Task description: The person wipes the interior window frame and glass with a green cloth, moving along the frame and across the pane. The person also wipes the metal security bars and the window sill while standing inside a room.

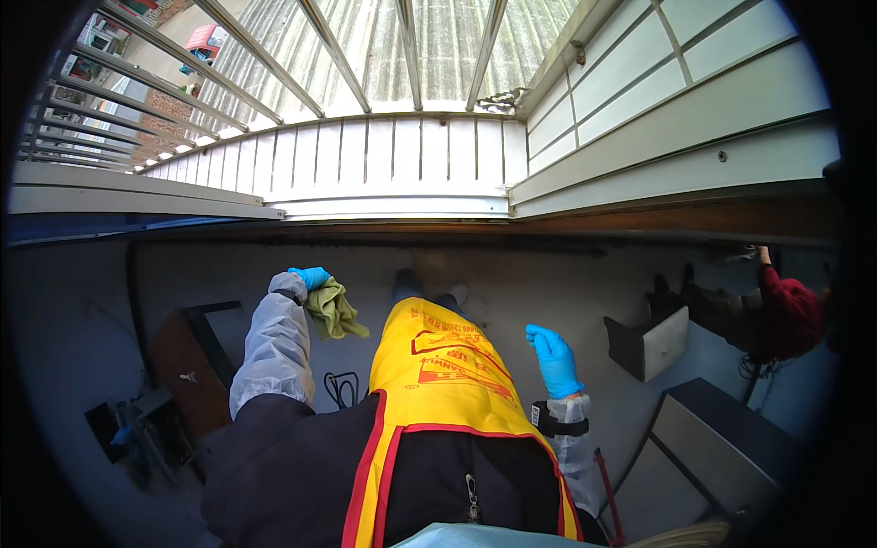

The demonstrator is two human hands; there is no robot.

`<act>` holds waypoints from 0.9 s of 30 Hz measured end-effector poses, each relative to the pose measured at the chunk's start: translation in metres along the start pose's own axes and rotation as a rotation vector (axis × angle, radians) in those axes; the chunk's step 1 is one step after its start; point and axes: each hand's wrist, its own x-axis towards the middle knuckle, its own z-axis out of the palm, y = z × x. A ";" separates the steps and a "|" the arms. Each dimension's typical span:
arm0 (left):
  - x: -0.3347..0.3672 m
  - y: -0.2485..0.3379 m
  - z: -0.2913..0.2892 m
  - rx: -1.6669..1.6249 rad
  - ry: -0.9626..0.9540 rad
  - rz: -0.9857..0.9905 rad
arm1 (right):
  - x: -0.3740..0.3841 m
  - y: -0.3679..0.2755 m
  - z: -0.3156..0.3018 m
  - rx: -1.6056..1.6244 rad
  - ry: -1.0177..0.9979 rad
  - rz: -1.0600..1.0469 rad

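My left hand (311, 276) wears a blue glove and is closed on a crumpled green cloth (333, 309), which hangs down below the fingers. It is held out in front of me on the left, short of the window sill. My right hand (554, 362), also gloved in blue, hangs loosely on the right beside my yellow apron (448, 365). Nothing shows in it, and its fingers are partly bent. Whitish protective sleeves cover both forearms, with a dark band at the right wrist.
Ahead is a window opening with a white sill track (393, 208) and metal bars (408, 55); a corrugated roof (365, 64) lies outside. A brown cabinet (187, 370) stands left, a dark-topped cabinet (722, 447) right. A person in red (787, 315) is at far right near a whitish box (662, 342).
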 end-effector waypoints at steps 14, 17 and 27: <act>0.094 0.124 0.031 -1.104 0.363 0.723 | 0.022 -0.035 0.019 -0.030 -0.015 -0.018; -0.010 0.185 0.023 -1.425 0.009 0.771 | 0.028 -0.049 0.017 -0.012 -0.027 -0.145; -0.315 0.262 -0.305 -0.510 2.096 1.638 | 0.057 -0.066 0.026 0.157 0.045 -0.072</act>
